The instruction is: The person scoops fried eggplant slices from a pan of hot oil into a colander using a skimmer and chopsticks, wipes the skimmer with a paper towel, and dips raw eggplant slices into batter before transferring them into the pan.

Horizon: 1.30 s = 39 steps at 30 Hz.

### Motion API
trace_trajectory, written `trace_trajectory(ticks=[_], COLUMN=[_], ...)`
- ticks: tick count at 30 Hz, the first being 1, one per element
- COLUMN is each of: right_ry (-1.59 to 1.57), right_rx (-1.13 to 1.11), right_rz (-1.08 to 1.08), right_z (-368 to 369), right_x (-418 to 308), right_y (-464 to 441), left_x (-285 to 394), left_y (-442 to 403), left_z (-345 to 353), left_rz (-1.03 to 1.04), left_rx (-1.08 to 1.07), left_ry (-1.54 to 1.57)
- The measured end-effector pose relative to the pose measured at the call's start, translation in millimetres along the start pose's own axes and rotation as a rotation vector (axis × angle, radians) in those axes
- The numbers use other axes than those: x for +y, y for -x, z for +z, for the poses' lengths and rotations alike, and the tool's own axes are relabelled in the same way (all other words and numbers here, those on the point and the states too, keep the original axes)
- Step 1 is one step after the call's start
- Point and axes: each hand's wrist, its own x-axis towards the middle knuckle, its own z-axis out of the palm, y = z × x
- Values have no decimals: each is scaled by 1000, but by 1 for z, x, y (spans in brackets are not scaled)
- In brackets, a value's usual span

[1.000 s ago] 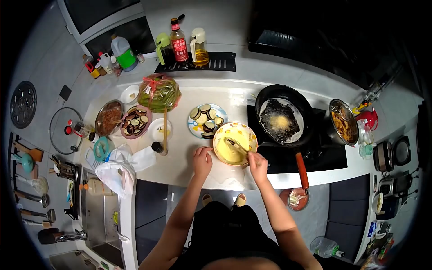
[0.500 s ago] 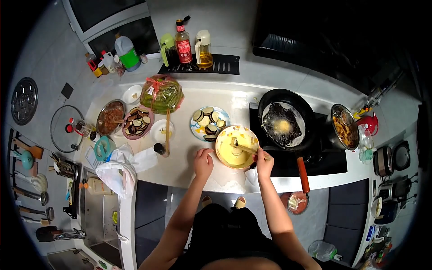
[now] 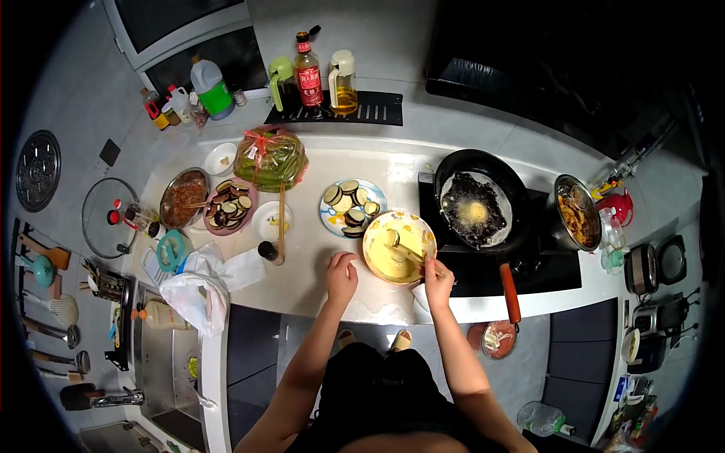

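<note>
My right hand (image 3: 438, 282) is closed around a pair of chopsticks (image 3: 413, 255), which slant down into a patterned bowl (image 3: 366, 259) of yellow batter. At their tips is a stuffed-looking eggplant slice (image 3: 393, 238), partly coated. My left hand (image 3: 342, 275) rests on the counter just left of the bowl, fingers loosely curled and holding nothing; a small gap separates it from the rim. Behind the bowl, a blue-and-white plate (image 3: 326, 220) carries several eggplant slices (image 3: 350, 202). On the stove to the right, a black wok (image 3: 495, 162) holds oil.
The wok's red-brown handle (image 3: 510, 293) juts toward the counter edge. A pot of fried food (image 3: 578, 219) stands farther right. To the left are a pink plate of eggplant (image 3: 245, 219), a metal bowl of minced filling (image 3: 185, 198), a bagged green vegetable (image 3: 272, 160) and a pepper-style bottle (image 3: 272, 253).
My right hand has shifted slightly down, and the chopsticks' angle in the bowl has changed a little. My left hand stays about where it was.
</note>
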Motion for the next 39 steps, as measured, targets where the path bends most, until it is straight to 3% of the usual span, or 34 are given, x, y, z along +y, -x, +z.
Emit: trace_trajectory(ticks=[4, 10, 13, 18, 24, 27, 31, 36, 39], right_ry=[282, 466, 381, 153, -76, -58, 201, 12, 273], right_rx=[-6, 36, 107, 34, 82, 92, -2, 6, -32], right_rz=[-102, -96, -106, 88, 94, 18, -166, 11, 25], right_z=[8, 28, 8, -26, -3, 11, 5, 0, 2], right_x=[-15, -34, -33, -8, 7, 17, 11, -17, -40], right_y=[-30, -54, -27, 23, 35, 33, 41, 31, 14], left_x=[1, 3, -1, -1, 6, 6, 7, 4, 8], left_y=[3, -1, 0, 2, 2, 2, 5, 9, 8], left_z=[1, -4, -1, 4, 5, 4, 2, -1, -2], left_rz=[-13, 3, 9, 8, 34, 38, 33, 40, 32], left_rx=[20, 14, 22, -5, 9, 14, 7, 11, 15], left_ry=[18, 39, 78, 87, 83, 85, 85, 57, 54])
